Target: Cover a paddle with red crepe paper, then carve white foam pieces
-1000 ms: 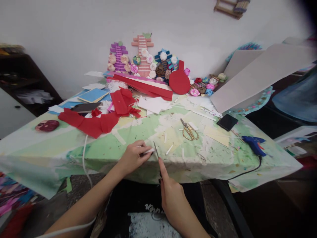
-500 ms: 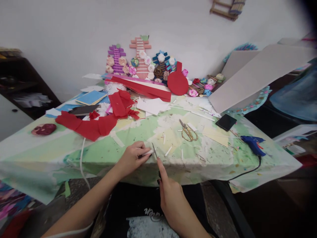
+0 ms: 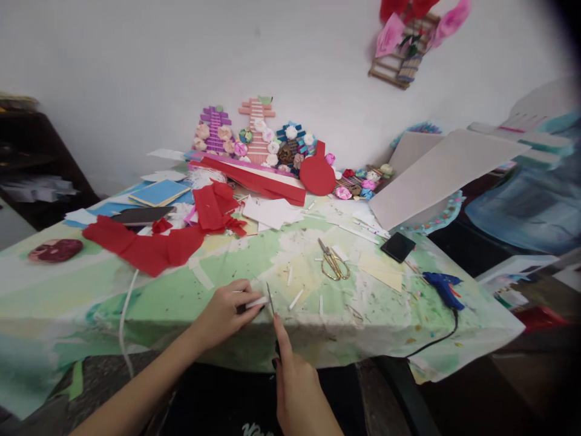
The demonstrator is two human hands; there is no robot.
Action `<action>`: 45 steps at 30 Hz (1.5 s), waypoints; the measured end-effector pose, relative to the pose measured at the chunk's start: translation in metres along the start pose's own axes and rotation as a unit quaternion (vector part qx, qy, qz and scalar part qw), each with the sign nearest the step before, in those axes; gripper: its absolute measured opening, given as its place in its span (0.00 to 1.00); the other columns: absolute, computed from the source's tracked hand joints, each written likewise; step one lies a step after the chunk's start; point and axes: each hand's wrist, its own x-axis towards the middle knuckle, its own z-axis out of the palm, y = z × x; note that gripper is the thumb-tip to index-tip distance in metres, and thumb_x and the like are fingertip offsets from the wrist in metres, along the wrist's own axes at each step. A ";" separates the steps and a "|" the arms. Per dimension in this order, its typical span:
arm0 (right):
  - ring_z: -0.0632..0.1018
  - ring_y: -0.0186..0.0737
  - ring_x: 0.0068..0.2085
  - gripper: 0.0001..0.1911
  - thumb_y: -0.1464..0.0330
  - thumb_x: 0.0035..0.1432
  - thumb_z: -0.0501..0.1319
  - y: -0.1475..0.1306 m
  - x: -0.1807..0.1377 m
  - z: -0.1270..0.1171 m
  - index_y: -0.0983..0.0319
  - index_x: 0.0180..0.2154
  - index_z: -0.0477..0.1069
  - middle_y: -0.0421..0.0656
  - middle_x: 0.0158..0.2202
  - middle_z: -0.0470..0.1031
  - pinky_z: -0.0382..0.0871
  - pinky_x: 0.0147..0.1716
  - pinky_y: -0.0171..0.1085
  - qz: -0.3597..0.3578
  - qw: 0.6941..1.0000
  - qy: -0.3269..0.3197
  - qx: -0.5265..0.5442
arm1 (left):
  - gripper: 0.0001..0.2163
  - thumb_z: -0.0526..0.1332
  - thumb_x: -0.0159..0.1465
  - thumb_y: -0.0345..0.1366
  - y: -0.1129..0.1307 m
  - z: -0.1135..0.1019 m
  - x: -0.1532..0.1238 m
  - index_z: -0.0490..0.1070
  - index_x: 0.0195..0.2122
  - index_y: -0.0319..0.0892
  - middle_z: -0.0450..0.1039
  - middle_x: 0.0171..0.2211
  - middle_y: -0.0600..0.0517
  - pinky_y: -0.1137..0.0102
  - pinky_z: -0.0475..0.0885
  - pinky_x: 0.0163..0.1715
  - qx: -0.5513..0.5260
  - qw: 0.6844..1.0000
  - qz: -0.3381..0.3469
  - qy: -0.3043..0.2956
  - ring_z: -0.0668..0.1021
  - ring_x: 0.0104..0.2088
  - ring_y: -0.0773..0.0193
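Observation:
My left hand (image 3: 226,313) pinches a small white strip (image 3: 256,301) flat against the near edge of the table (image 3: 82,284). My right hand (image 3: 295,387) is closed on a craft knife (image 3: 271,298), index finger stretched along the handle. The thin blade rests against the right end of the strip. Both hands sit at the table's front edge, over the green and yellow patterned cloth.
Several short white strips (image 3: 296,299) lie right of the hands. Gold scissors (image 3: 333,264), a black phone (image 3: 398,247) and a blue glue gun (image 3: 442,288) lie to the right. Red paper (image 3: 145,245), white sheets (image 3: 270,212) and paper-flower crafts (image 3: 258,130) crowd the back. A grey board (image 3: 440,175) leans right.
The view has tilted up and shifted, so everything sits lower and further left in frame and a wall ornament shows. The hands keep the same grip on strip and knife.

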 end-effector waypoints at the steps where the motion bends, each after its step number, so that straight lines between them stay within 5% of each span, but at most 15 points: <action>1: 0.77 0.42 0.39 0.39 0.81 0.56 0.47 0.001 0.000 0.001 0.59 0.65 0.35 0.51 0.38 0.75 0.67 0.40 0.36 -0.005 1.000 0.000 0.004 | 0.09 0.56 0.62 0.33 0.000 -0.001 0.001 0.76 0.32 0.41 0.65 0.24 0.53 0.77 0.62 0.27 -0.001 1.000 -0.009 -0.004 0.69 0.26 0.71; 8: 0.78 0.42 0.39 0.38 0.80 0.58 0.48 0.007 0.005 0.012 0.57 0.65 0.36 0.51 0.39 0.75 0.68 0.40 0.36 0.006 1.000 0.023 -0.015 | 0.10 0.55 0.62 0.36 0.003 -0.009 0.008 0.77 0.32 0.43 0.65 0.24 0.54 0.77 0.61 0.27 -0.018 0.997 -0.042 -0.068 0.70 0.26 0.71; 21: 0.80 0.48 0.32 0.42 0.83 0.54 0.50 0.008 0.017 0.028 0.50 0.65 0.37 0.49 0.32 0.79 0.68 0.26 0.34 0.097 0.991 0.021 -0.087 | 0.12 0.53 0.63 0.38 0.006 -0.008 0.008 0.75 0.28 0.42 0.65 0.24 0.53 0.75 0.61 0.28 -0.009 0.995 -0.057 -0.079 0.70 0.27 0.69; 29: 0.80 0.43 0.33 0.39 0.82 0.56 0.48 0.010 0.016 0.028 0.55 0.65 0.40 0.48 0.32 0.78 0.68 0.29 0.32 0.074 0.994 0.029 -0.073 | 0.11 0.54 0.63 0.37 0.005 -0.008 0.007 0.76 0.31 0.42 0.65 0.24 0.53 0.76 0.61 0.27 -0.015 0.996 -0.057 -0.074 0.70 0.26 0.70; 45: 0.75 0.37 0.29 0.33 0.75 0.61 0.44 -0.003 -0.019 0.003 0.63 0.65 0.37 0.47 0.31 0.74 0.67 0.33 0.33 -0.031 0.995 0.005 0.091 | 0.11 0.54 0.63 0.33 0.001 -0.009 -0.001 0.76 0.31 0.38 0.61 0.25 0.53 0.76 0.61 0.28 -0.031 0.996 0.048 -0.063 0.66 0.27 0.71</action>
